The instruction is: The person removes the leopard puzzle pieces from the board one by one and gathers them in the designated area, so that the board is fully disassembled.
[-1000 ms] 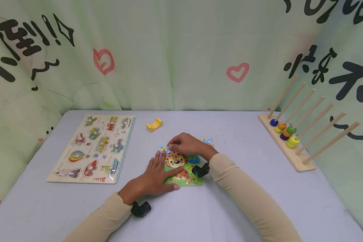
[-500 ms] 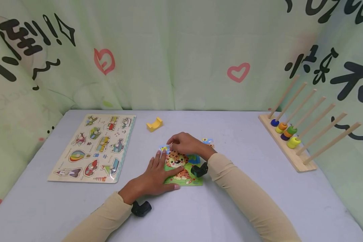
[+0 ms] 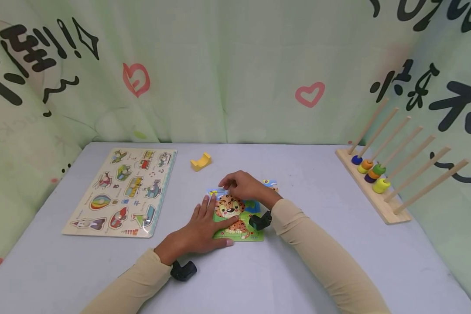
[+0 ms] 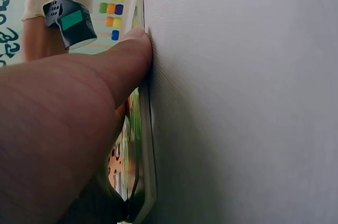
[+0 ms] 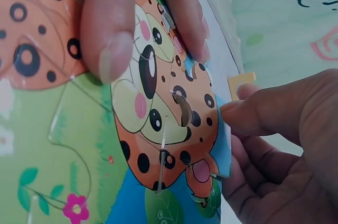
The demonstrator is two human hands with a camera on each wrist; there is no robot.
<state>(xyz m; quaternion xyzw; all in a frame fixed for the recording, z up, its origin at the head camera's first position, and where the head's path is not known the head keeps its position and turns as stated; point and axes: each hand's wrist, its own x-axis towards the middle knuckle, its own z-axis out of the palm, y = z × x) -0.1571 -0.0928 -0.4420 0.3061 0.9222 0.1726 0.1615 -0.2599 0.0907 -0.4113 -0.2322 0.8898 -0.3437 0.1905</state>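
A leopard jigsaw puzzle (image 3: 243, 207) lies on the table in front of me, its leopard face and pink flower large in the right wrist view. Flat across its left side rests my left hand (image 3: 204, 224), fingers spread over the picture and thumb along the near edge. At the puzzle's top edge, my right hand (image 3: 245, 185) pinches a blue-edged puzzle piece (image 5: 223, 142) between thumb and curled fingers. Seams and a small gap show across the leopard's face. Part of another colourful piece (image 3: 271, 183) shows behind the right wrist.
A wooden picture board (image 3: 117, 192) of vehicles lies at left. The yellow curved block (image 3: 201, 162) sits beyond the puzzle. On the right stands a wooden peg rack (image 3: 377, 187) with coloured rings. Printed cloth (image 3: 220, 69) hangs behind the table.
My right hand's fingertips have shifted slightly rightward along the puzzle's top edge. The left hand stays in place.
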